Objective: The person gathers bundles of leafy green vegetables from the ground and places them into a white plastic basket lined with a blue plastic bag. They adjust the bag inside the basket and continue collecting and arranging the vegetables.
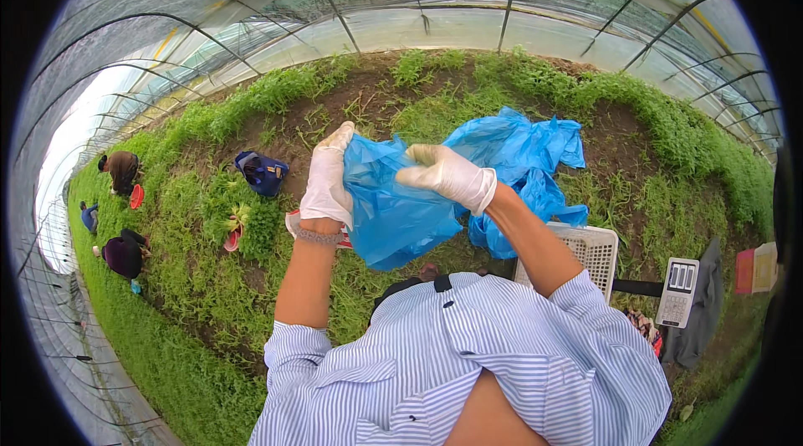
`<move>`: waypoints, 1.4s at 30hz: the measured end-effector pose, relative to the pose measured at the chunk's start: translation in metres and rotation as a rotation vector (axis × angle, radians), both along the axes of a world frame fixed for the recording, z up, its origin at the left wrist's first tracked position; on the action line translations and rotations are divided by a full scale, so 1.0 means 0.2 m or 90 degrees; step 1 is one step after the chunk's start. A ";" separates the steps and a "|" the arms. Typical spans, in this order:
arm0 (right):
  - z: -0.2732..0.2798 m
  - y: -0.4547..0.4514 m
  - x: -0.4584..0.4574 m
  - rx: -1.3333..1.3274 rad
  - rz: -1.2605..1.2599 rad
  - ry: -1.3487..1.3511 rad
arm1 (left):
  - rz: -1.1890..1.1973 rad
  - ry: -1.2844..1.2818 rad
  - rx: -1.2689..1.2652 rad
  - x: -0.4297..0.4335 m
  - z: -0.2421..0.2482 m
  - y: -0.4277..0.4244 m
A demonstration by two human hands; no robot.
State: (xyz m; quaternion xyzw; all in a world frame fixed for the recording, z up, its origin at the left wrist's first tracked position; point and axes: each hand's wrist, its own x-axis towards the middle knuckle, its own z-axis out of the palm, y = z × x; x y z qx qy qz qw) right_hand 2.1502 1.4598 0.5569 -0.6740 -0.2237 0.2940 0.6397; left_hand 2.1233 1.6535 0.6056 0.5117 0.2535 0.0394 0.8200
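Observation:
A thin blue plastic bag hangs in front of my chest. My left hand, in a white glove, grips its upper left edge with the fingers pointing up. From the other side my right hand, also gloved, pinches the film near the bag's top; the fingertips partly hide the spot they hold. More crumpled blue plastic bags spread out just beyond my right hand and reach down to a white plastic basket, which my right forearm partly covers. A red and white object peeks out behind my left wrist, mostly hidden.
Left of my hands are a dark blue bag and bundled leafy greens. A digital scale stands right of the basket. Several people work far left, one near a red basin. Plastic greenhouse walls arch around the green beds.

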 end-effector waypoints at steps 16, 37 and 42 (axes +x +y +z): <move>0.24 -0.29 0.32 0.140 -0.280 0.084 | -0.062 -0.212 0.934 0.19 0.15 0.43; -0.12 0.19 0.20 0.304 -0.198 0.420 | 0.101 -0.382 0.409 0.50 1.06 0.88; 0.18 0.11 0.37 0.409 -0.296 0.531 | 0.341 -0.468 0.607 0.15 0.43 0.51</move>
